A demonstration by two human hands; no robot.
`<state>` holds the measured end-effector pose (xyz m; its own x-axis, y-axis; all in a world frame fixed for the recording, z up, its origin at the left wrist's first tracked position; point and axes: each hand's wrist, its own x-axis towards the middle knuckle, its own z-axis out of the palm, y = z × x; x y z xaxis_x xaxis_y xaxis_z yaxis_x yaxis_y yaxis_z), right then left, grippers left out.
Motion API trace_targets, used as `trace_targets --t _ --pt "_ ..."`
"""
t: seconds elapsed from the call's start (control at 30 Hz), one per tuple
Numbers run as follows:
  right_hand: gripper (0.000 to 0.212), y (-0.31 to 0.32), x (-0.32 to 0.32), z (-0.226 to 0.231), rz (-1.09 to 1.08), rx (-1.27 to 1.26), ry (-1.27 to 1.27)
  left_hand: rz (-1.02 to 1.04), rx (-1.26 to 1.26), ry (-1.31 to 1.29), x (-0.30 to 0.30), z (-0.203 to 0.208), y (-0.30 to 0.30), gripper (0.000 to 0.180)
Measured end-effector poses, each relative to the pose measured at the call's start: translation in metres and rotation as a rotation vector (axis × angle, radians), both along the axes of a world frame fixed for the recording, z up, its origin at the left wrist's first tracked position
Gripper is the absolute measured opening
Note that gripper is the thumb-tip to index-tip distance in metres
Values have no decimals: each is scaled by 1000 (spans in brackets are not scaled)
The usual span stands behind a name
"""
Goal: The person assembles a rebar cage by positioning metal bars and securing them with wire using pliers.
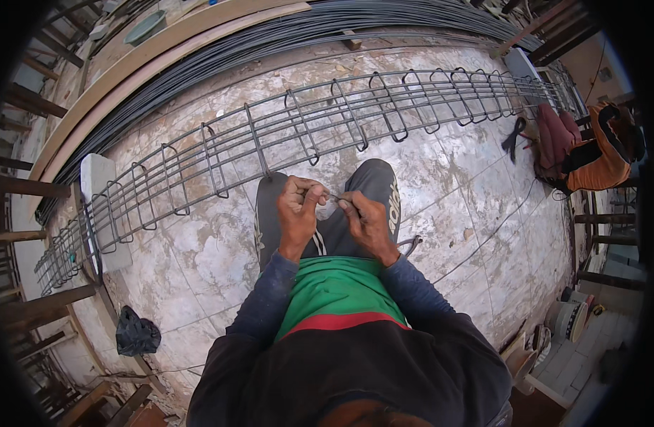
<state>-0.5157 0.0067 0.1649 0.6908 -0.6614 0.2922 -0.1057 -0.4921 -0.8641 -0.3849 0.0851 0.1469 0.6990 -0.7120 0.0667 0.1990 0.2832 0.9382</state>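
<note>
Both of my hands are raised close together over my knees, in front of a long rebar cage. My left hand [298,211] pinches one end of a thin, dark piece of wire [332,197] between thumb and fingers. Its other end is pinched by my right hand [367,223], so the wire spans the small gap between my fingertips. Just beyond my knees, the rebar cage [256,139] of long bars and square stirrups crosses the floor from lower left to upper right. A dark hooked metal piece [412,245] shows beside my right forearm.
White blocks [99,178] stand beneath the cage near its ends. Behind it lie a bundle of steel rods [384,20] and long wooden boards [220,32]. At far right a person [603,158] in orange and black crouches beside the cage. A black plastic bag [137,333] sits at left.
</note>
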Motion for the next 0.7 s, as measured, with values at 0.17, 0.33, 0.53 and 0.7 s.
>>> trace_targets --t 0.17,0.33,0.53,0.7 --pt "7 -14 16 -7 28 175 103 -21 93 26 34 -8 -6 15" --pt "8 -48 30 -28 -15 278 132 -164 215 -153 95 -27 -55 35" --pt "8 -89 61 -47 -18 345 253 54 764 -1154 226 -76 -138 46" --pt "6 -114 80 -70 6 380 292 -184 977 -1065 277 -122 -197 50"
